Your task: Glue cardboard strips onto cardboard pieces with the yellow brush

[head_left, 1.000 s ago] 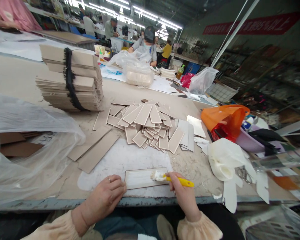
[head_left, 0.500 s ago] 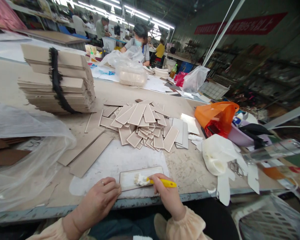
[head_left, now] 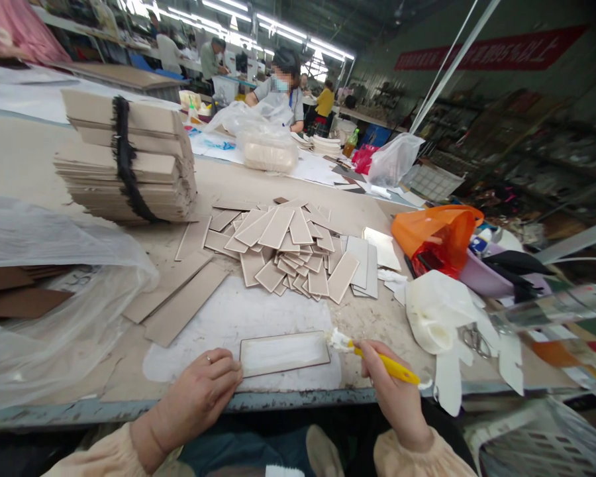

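Note:
My right hand [head_left: 395,391] is closed round the yellow handle of a brush [head_left: 385,366]. White paste coats its bristles, which are at the right end of a thin rectangular panel [head_left: 285,354]. That panel lies flat on a white sheet [head_left: 198,331], its face smeared white and its rim dark. At its left end, my left hand [head_left: 201,387] grips the edge with fingers drawn together; the fingertips are partly hidden. Beyond the sheet is a loose heap of small beige panels [head_left: 291,248]. Two longer beige strips [head_left: 186,305] rest left of the heap.
A bundle of beige boards [head_left: 129,159] tied with a black strip stands back left. Clear plastic [head_left: 104,285] covers brown pieces. To the right are an orange bag [head_left: 434,232], a cut white container [head_left: 432,311] and scissors [head_left: 477,341]. A co-worker [head_left: 283,86] sits across the table.
My right hand has moved the brush rightward, from the middle of the panel to its right end. My left hand stays at the left end. The view has shifted slightly.

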